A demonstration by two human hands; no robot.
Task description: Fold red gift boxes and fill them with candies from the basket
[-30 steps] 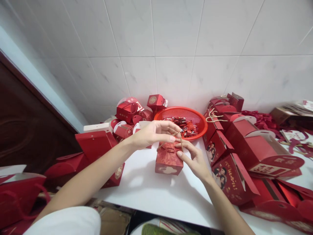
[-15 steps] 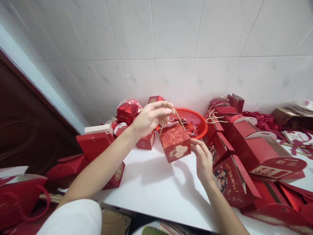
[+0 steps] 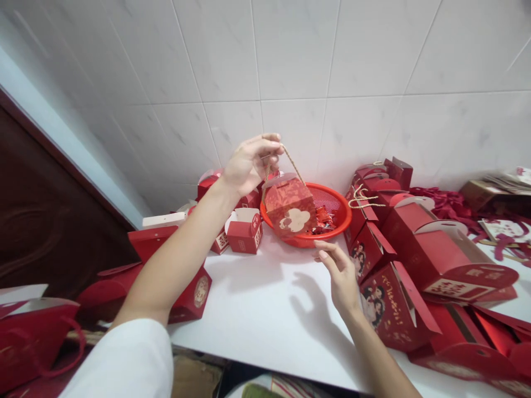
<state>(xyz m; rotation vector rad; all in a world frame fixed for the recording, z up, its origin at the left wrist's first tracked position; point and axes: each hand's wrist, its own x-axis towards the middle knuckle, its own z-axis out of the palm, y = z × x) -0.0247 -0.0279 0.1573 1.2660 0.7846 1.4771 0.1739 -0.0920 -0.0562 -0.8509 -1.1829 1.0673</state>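
- Door (image 3: 50, 210): one, dark brown, far left.
- Red bag (image 3: 33, 342): one, lower left, with one red loop handle.
- Emblem box (image 3: 201, 293): one, red, partly behind the left forearm; one round gold emblem on the visible side, detail too small to read.
- Small open box (image 3: 243, 236): one, red with white inner flaps, on the white table (image 3: 257, 304); pale panel on its right side, character not sharply legible.
- Left hand (image 3: 251, 160): raised, fingers and thumb pinched on the rope handle (image 3: 293, 164).
- Hanging box (image 3: 288, 204): one, suspended from that handle in front of the basket (image 3: 347, 213); pale cloud-shaped patch on the near side.
- Basket: one, orange-red, perforated; contains small red packets (image 3: 324, 216), overlapping, count not determinable.
- Right hand (image 3: 342, 268): lower than the hanging box and apart from it, fingers extended, thumb separated.
- Couple-print boxes (image 3: 396, 309): two, red; the nearer carries gold script, not legible.
- Large box (image 3: 448, 249): one, red; pale panel marked 囍 on the near end, smaller characters above it unclear.
- Ribbon bundle (image 3: 443, 205): one, dark red, against the wall.
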